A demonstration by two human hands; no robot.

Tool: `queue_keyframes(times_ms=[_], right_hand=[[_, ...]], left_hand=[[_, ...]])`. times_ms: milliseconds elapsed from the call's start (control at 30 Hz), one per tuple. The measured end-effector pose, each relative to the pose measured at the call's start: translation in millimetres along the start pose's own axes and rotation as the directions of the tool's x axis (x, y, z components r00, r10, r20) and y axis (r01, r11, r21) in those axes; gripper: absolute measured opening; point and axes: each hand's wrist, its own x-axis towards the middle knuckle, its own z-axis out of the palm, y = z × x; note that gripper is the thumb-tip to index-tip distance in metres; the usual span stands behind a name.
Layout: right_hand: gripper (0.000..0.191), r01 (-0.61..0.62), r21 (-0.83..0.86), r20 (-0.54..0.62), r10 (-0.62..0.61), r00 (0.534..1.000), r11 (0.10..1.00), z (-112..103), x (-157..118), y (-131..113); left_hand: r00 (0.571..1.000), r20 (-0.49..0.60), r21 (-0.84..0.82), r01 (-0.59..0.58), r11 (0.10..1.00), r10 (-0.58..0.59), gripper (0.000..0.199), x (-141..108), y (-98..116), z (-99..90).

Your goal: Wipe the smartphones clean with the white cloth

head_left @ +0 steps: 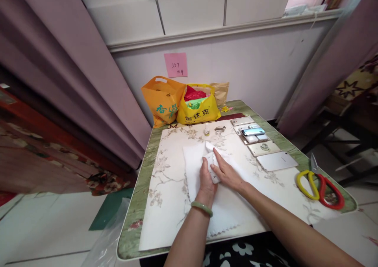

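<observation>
The left hand (208, 179), a green bangle (202, 208) at its wrist, is wrapped around a white block (212, 167), thumb along one side. The right hand (226, 173) lies against the block's other side, fingers bent over it and reaching toward a raised fold of white cloth (193, 162) — whether it pinches that fold, I cannot tell. The block is held above the middle of the cloth, which lies on a flowered mat (161, 194) covering most of the green surface (134, 210).

Past the hands, a small bottle (207, 131) stands near a small metal item (220, 128) too blurred to name. To the right, several phones lie in a row, a blue one (253, 131) among them and a silver one (277, 161) nearest the person. Scissors (321, 189) with one yellow and one red handle rest near the right corner. At the far edge stand an orange bag (163, 103) and a yellow bag (199, 113) — side by side, below a pink note (176, 65) on the wall.
</observation>
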Motion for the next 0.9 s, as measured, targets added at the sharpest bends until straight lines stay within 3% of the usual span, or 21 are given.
queue_keyframes(times_ms=[200, 300, 433, 533, 633, 800, 900], right_hand=[[0.077, 0.139, -0.355, 0.025, -0.139, 0.990, 0.925, 3.0, -60.3, -16.6], [0.079, 0.205, -0.444, 0.083, -0.188, 0.979, 0.872, 2.9, -63.6, -25.0], [0.070, 0.245, -0.443, 0.134, -0.207, 0.969, 0.863, 1.8, -29.6, -24.0], [0.066, 0.175, -0.447, 0.098, -0.146, 0.984, 0.877, 3.2, -6.0, -18.6], [0.072, 0.158, -0.452, 0.068, -0.143, 0.987, 0.878, 6.9, -10.7, -16.7], [0.087, 0.352, -0.365, 0.181, -0.305, 0.935, 0.862, 7.9, -48.4, -21.7], [0.073, 0.365, -0.308, 0.239, -0.300, 0.923, 0.878, 3.1, -42.0, -20.7]], left_hand=[[0.991, -0.115, 0.003, 0.071, 0.997, -0.071, 0.045, -2.9, 5.2, 3.6], [0.976, -0.173, -0.032, 0.125, 0.992, -0.129, 0.045, -2.6, 6.1, 1.0], [0.976, -0.014, -0.127, 0.214, 0.968, -0.218, 0.050, -1.0, 4.5, -2.6], [0.976, 0.119, -0.191, 0.200, 0.961, -0.180, 0.055, 1.1, 3.6, -2.8], [0.984, 0.053, -0.186, 0.177, 0.966, -0.169, 0.051, 1.8, 4.3, -4.4], [0.961, -0.144, -0.075, 0.228, 0.971, -0.237, 0.058, -2.3, 4.8, -12.8], [0.960, -0.134, -0.071, 0.239, 0.968, -0.247, 0.059, -1.9, 4.8, -13.5]])
